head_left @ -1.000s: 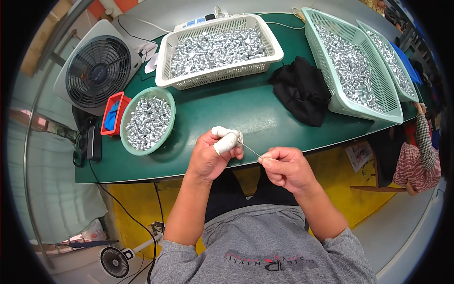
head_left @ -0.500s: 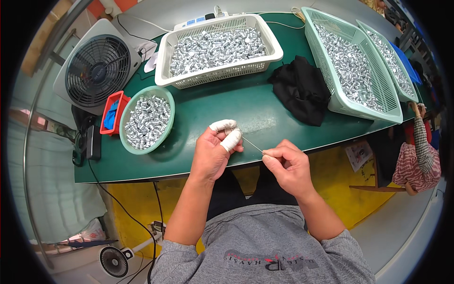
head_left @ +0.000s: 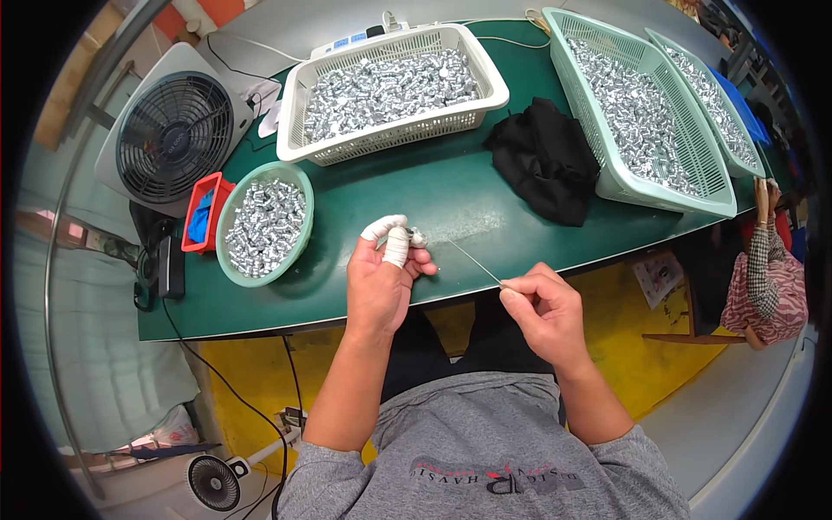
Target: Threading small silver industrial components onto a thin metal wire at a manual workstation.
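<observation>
My left hand is above the front of the green table, with white tape wrapped round its thumb and index finger. Those taped fingers are closed on a small silvery metal part, mostly hidden by the fingers. My right hand, to the right and slightly lower, pinches the end of a thin metal rod between thumb and index finger. The rod slants up to the left, its far tip a short gap away from my left fingertips. To the left, a round pale green basket holds many small silvery metal parts.
A white basket and two pale green baskets of metal parts stand at the back and right of the green table. Black cloth lies between them. A fan and red bin are left; another person sits far right.
My right hand has moved right and slightly down, drawing the rod's tip away from my left fingers. My left hand has shifted slightly left, and its thumb has turned more upright.
</observation>
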Available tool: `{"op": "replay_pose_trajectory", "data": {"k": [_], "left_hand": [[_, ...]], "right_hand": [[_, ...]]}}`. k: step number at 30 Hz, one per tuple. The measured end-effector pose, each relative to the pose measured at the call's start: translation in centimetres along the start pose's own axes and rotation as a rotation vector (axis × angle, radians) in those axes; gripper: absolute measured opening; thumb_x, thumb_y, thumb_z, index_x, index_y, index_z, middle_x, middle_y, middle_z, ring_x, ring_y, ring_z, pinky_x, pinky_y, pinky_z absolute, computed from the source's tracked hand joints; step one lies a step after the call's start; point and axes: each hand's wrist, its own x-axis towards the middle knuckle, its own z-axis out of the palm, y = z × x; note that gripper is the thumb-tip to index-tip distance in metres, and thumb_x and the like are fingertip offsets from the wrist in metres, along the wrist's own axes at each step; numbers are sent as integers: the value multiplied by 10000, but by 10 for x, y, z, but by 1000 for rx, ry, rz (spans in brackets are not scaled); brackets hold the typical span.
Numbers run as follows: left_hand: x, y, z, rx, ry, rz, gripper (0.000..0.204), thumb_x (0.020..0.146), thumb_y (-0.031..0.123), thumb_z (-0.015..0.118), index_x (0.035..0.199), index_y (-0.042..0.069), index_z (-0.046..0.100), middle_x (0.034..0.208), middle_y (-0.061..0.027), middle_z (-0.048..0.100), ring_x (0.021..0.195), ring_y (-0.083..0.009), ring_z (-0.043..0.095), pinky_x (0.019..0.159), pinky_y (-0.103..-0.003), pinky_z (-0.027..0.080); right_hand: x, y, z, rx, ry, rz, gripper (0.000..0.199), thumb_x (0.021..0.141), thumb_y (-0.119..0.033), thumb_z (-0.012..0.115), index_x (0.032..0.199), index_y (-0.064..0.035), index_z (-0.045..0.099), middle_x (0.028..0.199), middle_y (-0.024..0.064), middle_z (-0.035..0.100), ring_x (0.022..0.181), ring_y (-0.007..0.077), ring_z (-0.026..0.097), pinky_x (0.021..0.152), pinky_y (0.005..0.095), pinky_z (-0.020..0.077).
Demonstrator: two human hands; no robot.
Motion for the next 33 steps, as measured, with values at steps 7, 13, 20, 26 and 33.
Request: {"op": "replay_pose_trajectory", "data": {"k": [7, 13, 20, 26, 33], "left_hand": [[-3, -3, -5, -44, -93, -100, 188, 1045, 164, 577, 1197, 64, 625, 1037, -89, 665, 875, -182, 636, 744, -339, 559], [-9, 1, 1, -165, -65, -157, 228, 1051, 229, 570, 1197, 65, 631, 1045, -64, 652, 888, -167, 607, 776, -334, 532], [-10, -4, -4, -309, -107, -249, 322, 1045, 332, 570, 1189, 53, 639, 1001, -35, 627, 835, -146, 531, 738, -302, 462], [-10, -5, -6, -283, -117, -252, 328, 1044, 334, 571, 1183, 48, 649, 997, -34, 627, 835, -147, 526, 736, -305, 458], [-10, -6, -5, -265, -143, -220, 306, 1025, 291, 612, 1198, 42, 649, 992, -25, 626, 844, -155, 532, 739, -315, 458]], "right_hand": [[3, -13, 13, -2, -9, -25, 63, 886, 19, 717, 948, 12, 728, 804, 13, 574, 620, 37, 503, 527, 200, 386], [7, -19, 20, -1, -21, -43, 57, 882, 20, 721, 939, 13, 723, 798, 14, 574, 613, 40, 503, 527, 202, 386], [9, -22, 23, -16, -58, -33, 77, 889, 37, 710, 960, 11, 726, 818, 12, 565, 638, 37, 477, 545, 201, 357], [9, -22, 24, -6, -57, -21, 70, 886, 33, 713, 951, 11, 724, 808, 12, 563, 634, 37, 474, 540, 201, 354], [8, -24, 21, -17, -54, -12, 54, 883, 26, 716, 935, 13, 721, 797, 12, 562, 626, 38, 482, 536, 202, 366]]}}
